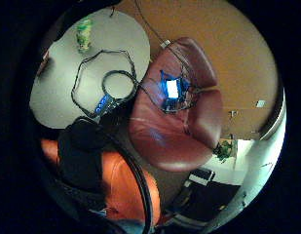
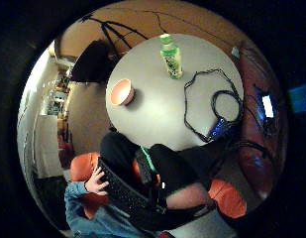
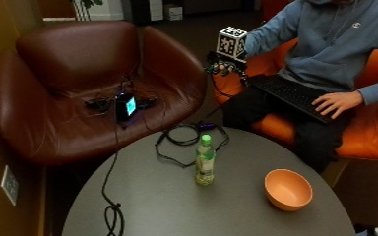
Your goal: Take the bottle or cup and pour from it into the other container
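A green bottle with a green cap stands upright near the middle of the round grey table. An orange bowl sits to its right, near the table's edge. My gloved right hand hangs in the air beyond the table's far edge, over the person's knee and well away from both. Its fingers are loosely curled and hold nothing. The thumb side palm view looks down on the bottle and the bowl from a distance. The little finger side palm view shows only the bottle on the table.
A coil of black cable lies on the table behind the bottle, and another cable trails over the front left. A brown leather armchair holds a lit device. The person's bare hand rests on a keyboard.
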{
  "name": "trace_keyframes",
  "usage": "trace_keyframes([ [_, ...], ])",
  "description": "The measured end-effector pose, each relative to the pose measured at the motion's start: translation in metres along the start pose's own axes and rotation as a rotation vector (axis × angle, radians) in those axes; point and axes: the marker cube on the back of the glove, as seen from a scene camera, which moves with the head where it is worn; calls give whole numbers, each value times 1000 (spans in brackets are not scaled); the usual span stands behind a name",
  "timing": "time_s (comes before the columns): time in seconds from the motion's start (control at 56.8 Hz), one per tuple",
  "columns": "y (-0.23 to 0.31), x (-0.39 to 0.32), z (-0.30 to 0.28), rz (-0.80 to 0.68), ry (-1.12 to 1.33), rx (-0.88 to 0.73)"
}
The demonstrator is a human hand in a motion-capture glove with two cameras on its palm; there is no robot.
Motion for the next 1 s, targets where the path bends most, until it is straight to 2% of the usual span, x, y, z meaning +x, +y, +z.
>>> trace_keyframes([
  [0.299,3,42,28,114,-118,1],
  [0.598,-42,46,47,243,-352,103],
  [1.003,-88,29,102,306,-585,173],
])
